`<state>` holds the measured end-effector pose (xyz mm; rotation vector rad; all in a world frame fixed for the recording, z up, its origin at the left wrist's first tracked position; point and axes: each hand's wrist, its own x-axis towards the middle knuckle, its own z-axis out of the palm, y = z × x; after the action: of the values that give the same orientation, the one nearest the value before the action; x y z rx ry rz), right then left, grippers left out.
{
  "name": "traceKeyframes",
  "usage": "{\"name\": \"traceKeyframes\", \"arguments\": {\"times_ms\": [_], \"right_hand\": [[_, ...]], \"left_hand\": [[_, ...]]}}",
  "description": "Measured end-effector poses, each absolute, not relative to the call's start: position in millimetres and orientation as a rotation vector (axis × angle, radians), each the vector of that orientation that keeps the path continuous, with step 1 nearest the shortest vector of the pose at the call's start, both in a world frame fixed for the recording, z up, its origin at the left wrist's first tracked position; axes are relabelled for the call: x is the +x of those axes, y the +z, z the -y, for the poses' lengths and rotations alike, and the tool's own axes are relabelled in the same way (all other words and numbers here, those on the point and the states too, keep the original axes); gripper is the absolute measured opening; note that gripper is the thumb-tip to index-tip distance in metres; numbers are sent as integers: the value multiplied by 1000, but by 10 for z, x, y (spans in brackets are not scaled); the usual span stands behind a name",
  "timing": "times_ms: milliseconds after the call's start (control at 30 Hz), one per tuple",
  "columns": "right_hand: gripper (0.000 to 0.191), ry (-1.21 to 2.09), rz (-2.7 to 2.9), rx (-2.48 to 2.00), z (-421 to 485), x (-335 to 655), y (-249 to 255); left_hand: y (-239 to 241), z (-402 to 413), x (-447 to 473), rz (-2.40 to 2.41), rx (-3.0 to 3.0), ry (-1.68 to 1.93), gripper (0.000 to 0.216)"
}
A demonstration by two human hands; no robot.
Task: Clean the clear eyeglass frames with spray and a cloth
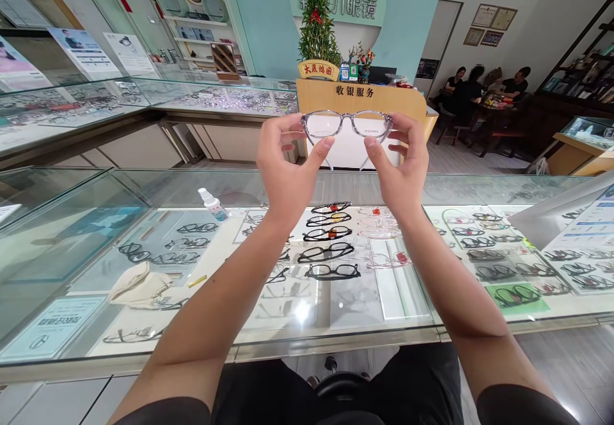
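Both hands holding up clear-framed glasses [346,124]
Left hand [284,166] is pinching the frame's nine o'clock end, right hand [401,168] the three o'clock end, above the glass desk [86,246]

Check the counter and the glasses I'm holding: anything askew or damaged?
Nothing stands out. Both hands, left hand and right hand, hold the clear-framed glasses level; a spray bottle lies tipped on the glass counter.

I am seeing a bright, evenly lit shop through a wide lens that is bending straight lines near the edges. Overhead lights are glaring as white spots on the glass tabletop [307,313], and reflections are washing over it. A seated person's face far right is showing blurred.
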<state>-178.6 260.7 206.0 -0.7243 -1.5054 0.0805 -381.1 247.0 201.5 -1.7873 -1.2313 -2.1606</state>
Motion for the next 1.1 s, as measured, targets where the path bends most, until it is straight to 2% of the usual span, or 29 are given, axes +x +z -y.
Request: {"name": "traceKeyframes", "arguments": {"times_ms": [500,933,1100], "right_hand": [[49,376,1531,-732,-2708,-1812,1981],[56,93,1478,-666,-2504,-1882,2061],[59,103,1505,-682,-2487,-1896,2062]], "left_hand": [[2037,-2365,-3787,1211,-1630,-2070,63],[1948,-2614,-3768,1205,-1830,-2206,65],[1953,-2572,-3744,1232,-1821,-2177,67]]}}
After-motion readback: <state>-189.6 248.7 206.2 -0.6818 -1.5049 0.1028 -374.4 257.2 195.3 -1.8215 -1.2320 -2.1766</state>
